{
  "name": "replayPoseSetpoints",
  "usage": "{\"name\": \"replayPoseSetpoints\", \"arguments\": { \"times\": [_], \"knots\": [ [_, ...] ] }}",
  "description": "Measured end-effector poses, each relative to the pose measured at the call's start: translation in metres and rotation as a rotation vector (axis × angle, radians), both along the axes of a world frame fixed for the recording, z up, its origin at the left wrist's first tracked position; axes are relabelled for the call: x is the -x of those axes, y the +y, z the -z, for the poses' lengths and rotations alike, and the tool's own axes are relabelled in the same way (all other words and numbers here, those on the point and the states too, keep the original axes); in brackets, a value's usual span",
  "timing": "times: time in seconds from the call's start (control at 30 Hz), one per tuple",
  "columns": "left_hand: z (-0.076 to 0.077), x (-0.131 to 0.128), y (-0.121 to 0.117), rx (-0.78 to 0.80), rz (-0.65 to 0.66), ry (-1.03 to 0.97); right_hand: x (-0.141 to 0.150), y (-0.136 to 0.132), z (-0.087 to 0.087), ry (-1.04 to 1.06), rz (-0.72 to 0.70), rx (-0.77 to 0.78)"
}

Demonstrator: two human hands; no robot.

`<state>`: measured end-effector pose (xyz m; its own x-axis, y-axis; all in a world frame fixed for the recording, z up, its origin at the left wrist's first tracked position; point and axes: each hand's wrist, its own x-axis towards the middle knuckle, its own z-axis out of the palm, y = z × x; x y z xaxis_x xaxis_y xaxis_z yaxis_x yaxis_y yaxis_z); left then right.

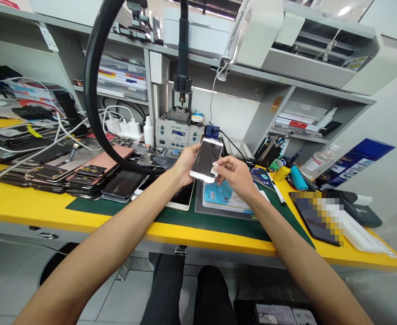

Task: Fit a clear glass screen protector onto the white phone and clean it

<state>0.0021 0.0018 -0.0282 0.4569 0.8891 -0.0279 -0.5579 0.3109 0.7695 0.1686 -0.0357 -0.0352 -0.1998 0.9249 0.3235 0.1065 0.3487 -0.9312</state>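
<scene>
A white-framed smartphone [206, 158] with a dark screen is held up over the workbench, tilted toward me. My left hand [185, 165] grips it along its left edge. At the lower right of the screen, my right hand [235, 175] pinches a small white piece [214, 169], perhaps a wipe or paper, against the glass. Below the phone, blue-and-white packets [215, 193] lie on a grey perforated mat [200, 207]. Another white-edged phone [181, 198] lies on the green mat [93, 206], partly covered by my left forearm.
Stacks of phones and phone parts [86, 174] fill the left of the yellow bench [22, 205]. A grey soldering or hot-air station [174, 132] stands at the back, with a thick black hose [89, 90] looping down in front. Right are a marker [278, 192], a bottle [320, 161] and a black tablet-like slab [311, 216].
</scene>
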Motion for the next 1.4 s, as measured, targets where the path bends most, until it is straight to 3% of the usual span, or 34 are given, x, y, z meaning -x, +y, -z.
{"name": "replayPoseSetpoints", "arguments": {
  "times": [1.4],
  "knots": [
    [-0.0033,-0.0016,-0.0041,0.016,-0.024,-0.002,0.0023,-0.0025,-0.0018,0.017,0.023,0.038]
  ]
}}
